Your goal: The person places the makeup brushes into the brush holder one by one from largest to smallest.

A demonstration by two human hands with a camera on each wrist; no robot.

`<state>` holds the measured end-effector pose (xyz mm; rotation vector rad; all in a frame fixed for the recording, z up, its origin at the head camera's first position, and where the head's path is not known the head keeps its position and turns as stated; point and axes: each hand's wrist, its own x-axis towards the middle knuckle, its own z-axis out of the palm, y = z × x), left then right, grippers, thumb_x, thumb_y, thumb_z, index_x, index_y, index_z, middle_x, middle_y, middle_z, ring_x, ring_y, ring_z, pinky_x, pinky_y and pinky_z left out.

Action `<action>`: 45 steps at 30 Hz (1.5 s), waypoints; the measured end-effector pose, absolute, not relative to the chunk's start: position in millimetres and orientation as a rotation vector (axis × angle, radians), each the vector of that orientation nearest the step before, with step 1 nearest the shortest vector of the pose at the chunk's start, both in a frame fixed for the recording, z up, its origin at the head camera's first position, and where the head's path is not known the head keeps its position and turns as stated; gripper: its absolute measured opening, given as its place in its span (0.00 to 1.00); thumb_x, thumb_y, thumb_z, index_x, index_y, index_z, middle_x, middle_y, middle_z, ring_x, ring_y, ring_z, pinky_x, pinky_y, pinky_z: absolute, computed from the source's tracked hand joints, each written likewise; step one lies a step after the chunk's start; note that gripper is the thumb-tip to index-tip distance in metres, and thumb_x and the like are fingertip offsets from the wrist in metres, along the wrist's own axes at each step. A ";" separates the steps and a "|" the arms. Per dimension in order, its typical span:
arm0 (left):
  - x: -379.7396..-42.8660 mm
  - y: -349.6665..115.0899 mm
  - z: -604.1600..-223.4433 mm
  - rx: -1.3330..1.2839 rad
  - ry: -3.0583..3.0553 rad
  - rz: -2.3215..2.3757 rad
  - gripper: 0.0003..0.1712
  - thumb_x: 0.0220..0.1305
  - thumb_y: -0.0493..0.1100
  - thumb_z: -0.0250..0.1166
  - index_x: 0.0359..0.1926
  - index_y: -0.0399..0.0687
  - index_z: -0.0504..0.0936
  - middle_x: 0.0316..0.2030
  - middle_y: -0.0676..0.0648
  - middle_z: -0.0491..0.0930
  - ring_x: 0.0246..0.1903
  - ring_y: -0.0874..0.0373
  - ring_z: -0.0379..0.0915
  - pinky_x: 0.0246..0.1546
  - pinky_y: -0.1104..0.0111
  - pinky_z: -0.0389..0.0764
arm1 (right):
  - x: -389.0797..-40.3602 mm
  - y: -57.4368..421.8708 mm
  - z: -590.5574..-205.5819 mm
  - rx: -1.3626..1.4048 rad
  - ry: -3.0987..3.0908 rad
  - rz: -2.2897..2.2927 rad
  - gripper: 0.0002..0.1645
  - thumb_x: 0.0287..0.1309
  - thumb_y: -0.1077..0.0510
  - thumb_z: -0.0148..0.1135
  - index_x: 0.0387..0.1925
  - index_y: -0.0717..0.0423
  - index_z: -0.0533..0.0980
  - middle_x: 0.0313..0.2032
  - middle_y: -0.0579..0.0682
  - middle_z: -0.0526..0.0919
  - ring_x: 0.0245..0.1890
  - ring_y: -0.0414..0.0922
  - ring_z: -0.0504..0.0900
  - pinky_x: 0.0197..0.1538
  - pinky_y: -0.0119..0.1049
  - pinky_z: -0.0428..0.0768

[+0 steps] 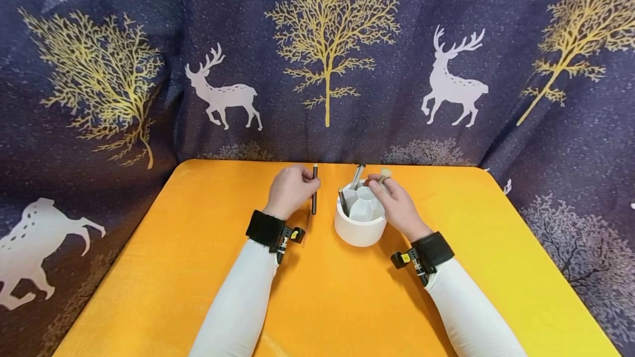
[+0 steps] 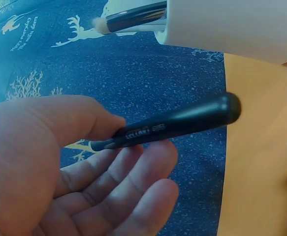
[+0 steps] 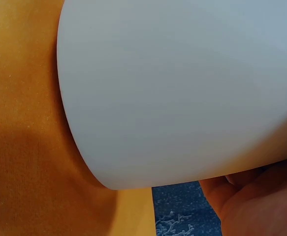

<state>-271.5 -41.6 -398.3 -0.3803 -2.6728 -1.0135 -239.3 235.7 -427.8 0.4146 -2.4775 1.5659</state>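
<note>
My left hand [image 1: 292, 189] pinches a makeup brush [image 2: 182, 120] between thumb and fingertips. Its glossy black handle has small pale lettering, and the rounded handle end points down toward the table. To the right stands a white round brush holder [image 1: 360, 233] with several inner compartments. A brush with a silvery shaft [image 1: 356, 177] and a dark one [image 1: 343, 200] lean in it. At the holder's far right rim, my right hand [image 1: 399, 205] appears to pinch a pale-tipped brush [image 1: 386, 172], its lower part hidden. The right wrist view shows mostly the holder's wall [image 3: 173, 93].
An orange-yellow cloth [image 1: 198, 274] covers the table. Behind its far edge hangs a dark blue curtain [image 1: 297, 142] printed with deer and trees. Each wrist wears a black strap [image 1: 266, 229] with a small camera.
</note>
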 end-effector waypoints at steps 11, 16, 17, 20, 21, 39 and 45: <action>-265.4 -38.0 -389.6 -0.395 -2.545 -1.013 0.09 0.63 0.52 0.63 0.35 0.54 0.78 0.26 0.57 0.78 0.22 0.63 0.70 0.25 0.65 0.70 | -240.0 236.3 -428.8 0.414 -2.477 1.572 0.35 0.71 0.34 0.49 0.62 0.57 0.71 0.54 0.47 0.81 0.59 0.42 0.73 0.64 0.45 0.64; -261.7 -33.0 -386.0 -0.432 -2.477 -1.017 0.08 0.62 0.51 0.64 0.34 0.53 0.79 0.25 0.57 0.78 0.18 0.62 0.68 0.21 0.65 0.68 | -240.1 236.9 -429.0 0.417 -2.481 1.574 0.33 0.71 0.35 0.49 0.62 0.56 0.71 0.55 0.48 0.80 0.59 0.42 0.73 0.65 0.45 0.64; -261.2 -32.1 -385.8 -0.438 -2.467 -1.017 0.08 0.62 0.51 0.64 0.34 0.53 0.79 0.25 0.58 0.78 0.18 0.63 0.68 0.20 0.65 0.68 | -240.1 237.0 -428.9 0.418 -2.482 1.574 0.33 0.71 0.35 0.49 0.62 0.55 0.71 0.55 0.48 0.80 0.59 0.42 0.73 0.65 0.45 0.64; -259.6 -30.1 -385.0 -0.452 -2.442 -1.020 0.08 0.62 0.51 0.64 0.34 0.53 0.79 0.26 0.58 0.78 0.19 0.64 0.69 0.21 0.66 0.69 | -239.7 236.7 -428.2 0.420 -2.481 1.572 0.32 0.71 0.35 0.49 0.62 0.55 0.72 0.55 0.48 0.80 0.59 0.42 0.73 0.65 0.45 0.64; -259.1 -29.6 -384.6 -0.456 -2.434 -1.024 0.08 0.62 0.51 0.64 0.35 0.53 0.79 0.26 0.58 0.78 0.20 0.65 0.69 0.21 0.67 0.69 | -239.6 236.5 -428.1 0.420 -2.480 1.571 0.32 0.71 0.35 0.49 0.62 0.54 0.72 0.54 0.48 0.80 0.59 0.42 0.73 0.65 0.45 0.64; -251.7 -19.2 -377.1 -0.571 -2.325 -1.159 0.09 0.62 0.51 0.67 0.36 0.53 0.80 0.28 0.59 0.78 0.27 0.67 0.72 0.29 0.69 0.74 | -241.0 237.4 -430.5 0.415 -2.482 1.559 0.31 0.71 0.35 0.49 0.61 0.52 0.72 0.54 0.48 0.80 0.59 0.42 0.73 0.65 0.45 0.64; -249.5 -13.8 -376.0 -0.601 -2.318 -1.183 0.09 0.62 0.50 0.67 0.37 0.52 0.80 0.30 0.57 0.78 0.28 0.67 0.72 0.30 0.69 0.75 | -240.9 236.9 -430.9 0.403 -2.484 1.551 0.31 0.70 0.33 0.49 0.61 0.50 0.72 0.55 0.47 0.80 0.58 0.42 0.73 0.64 0.45 0.65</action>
